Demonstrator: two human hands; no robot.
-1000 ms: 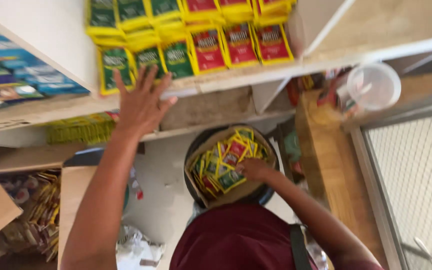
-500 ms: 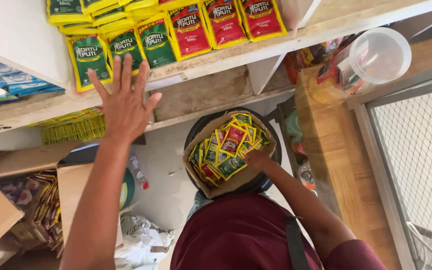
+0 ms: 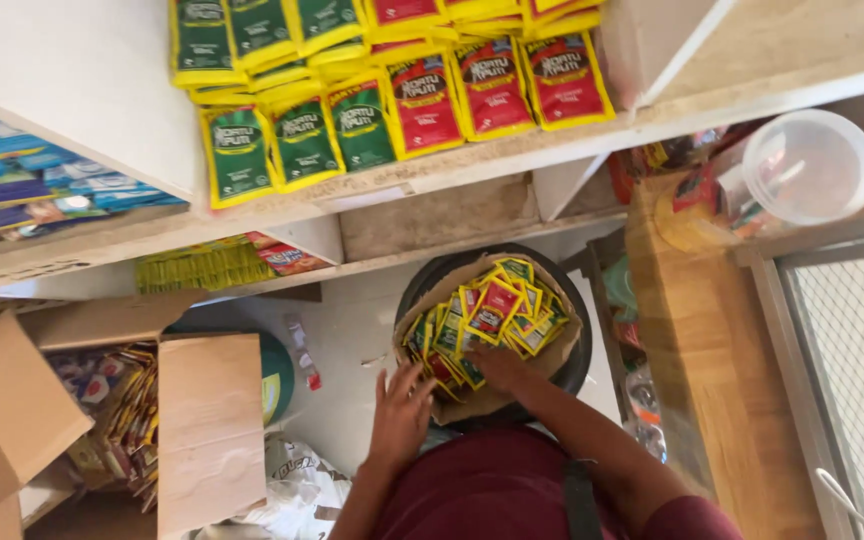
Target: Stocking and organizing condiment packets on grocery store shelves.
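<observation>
A: Where were the hands?

B: The left hand (image 3: pixel 401 418) lay spread and flat, fingers wide, at the left edge of the paper-lined round basket (image 3: pixel 577 345), holding nothing. The right hand (image 3: pixel 499 367) was pressed into the loose sachets (image 3: pixel 492 312) near the basket's front rim; I could not tell if it gripped any.

A: And the best way to handle that pile?

B: I judged it wise to steady the paper lining with the left hand and gather 1 small stack with the right, keeping green and red packs apart to match the rows of packets (image 3: pixel 392 110) along the shelf's front edge.

A: What differed from half a second before?

B: The left hand had been raised, palm open, up at the shelf; it had dropped to the basket. The right hand had stayed in the sachets. The open carton (image 3: pixel 207 420) sat at the left, and the clear tub (image 3: pixel 812 165) on the right.
</observation>
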